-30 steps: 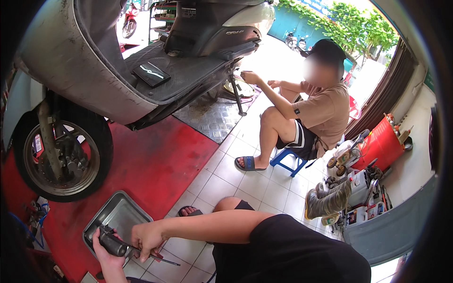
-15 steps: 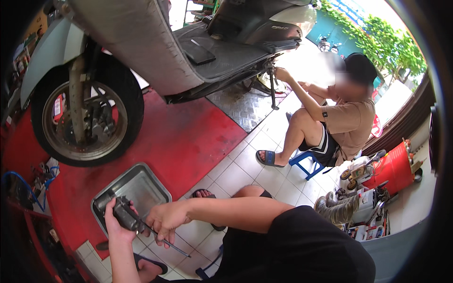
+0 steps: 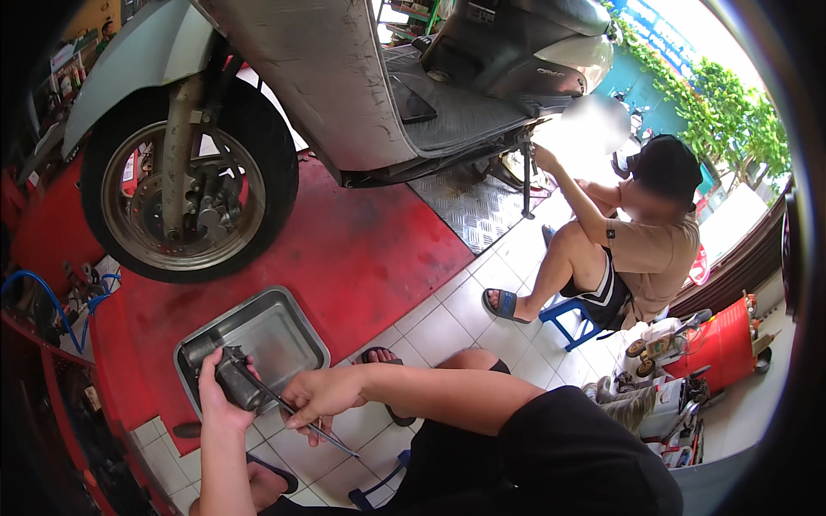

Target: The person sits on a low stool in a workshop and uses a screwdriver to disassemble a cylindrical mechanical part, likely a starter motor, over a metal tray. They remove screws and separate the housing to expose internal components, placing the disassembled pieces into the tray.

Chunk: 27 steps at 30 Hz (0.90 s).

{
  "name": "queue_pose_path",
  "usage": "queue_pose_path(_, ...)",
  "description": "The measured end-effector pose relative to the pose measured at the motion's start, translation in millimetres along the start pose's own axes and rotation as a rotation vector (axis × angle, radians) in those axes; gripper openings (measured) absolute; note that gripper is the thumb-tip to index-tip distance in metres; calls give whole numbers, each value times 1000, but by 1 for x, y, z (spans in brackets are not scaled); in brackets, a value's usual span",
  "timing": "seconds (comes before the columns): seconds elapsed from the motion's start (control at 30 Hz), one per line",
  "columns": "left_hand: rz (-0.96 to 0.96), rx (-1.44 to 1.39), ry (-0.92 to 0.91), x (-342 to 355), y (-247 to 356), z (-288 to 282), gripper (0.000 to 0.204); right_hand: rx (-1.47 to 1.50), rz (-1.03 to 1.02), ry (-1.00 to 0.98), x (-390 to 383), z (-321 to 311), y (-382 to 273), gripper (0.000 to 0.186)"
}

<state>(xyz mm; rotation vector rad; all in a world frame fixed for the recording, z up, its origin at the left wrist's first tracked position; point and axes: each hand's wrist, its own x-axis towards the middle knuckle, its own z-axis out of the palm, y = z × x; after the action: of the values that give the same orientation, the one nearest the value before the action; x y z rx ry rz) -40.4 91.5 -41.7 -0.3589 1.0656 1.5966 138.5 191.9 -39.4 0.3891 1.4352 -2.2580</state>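
In the head view, the left hand (image 3: pixel 225 400) is wrapped around a dark cylindrical part (image 3: pixel 241 385), held at the near edge of a metal tray (image 3: pixel 303 316), by its near-left corner. The right hand (image 3: pixel 323 397), just right of the part, pinches a thin rod (image 3: pixel 344 446) slanting toward the floor tiles (image 3: pixel 288 451); whether rod and part touch, I cannot tell. The tray sits along the near edge of the red platform (image 3: pixel 361 228).

Person (image 3: pixel 658 254) seated on blue stool (image 3: pixel 561 312), right side. Red drum (image 3: pixel 718 351) near stool. Green tree (image 3: pixel 731 116) outdoors, upper right.
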Motion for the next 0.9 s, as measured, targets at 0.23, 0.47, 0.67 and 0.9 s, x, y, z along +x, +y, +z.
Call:
queue_pose_path(0.23, -2, 11, -27, -1, -1, 1, 32, 52, -23, -65, -8, -3, -9, 39)
queue_pose_path(0.47, -33, 4, -3, 3, -4, 0, 33, -122, -40, 75, -12, -2, -9, 36)
queue_pose_path(0.67, -75, -107, -127, 11, 1, -15, 30, -208, -101, 19, -3, -4, -8, 36)
queue_pose_path(0.9, -94, -36, -148, 17, -6, -21, 27, -11, 27, -78, -20, 2, -23, 62)
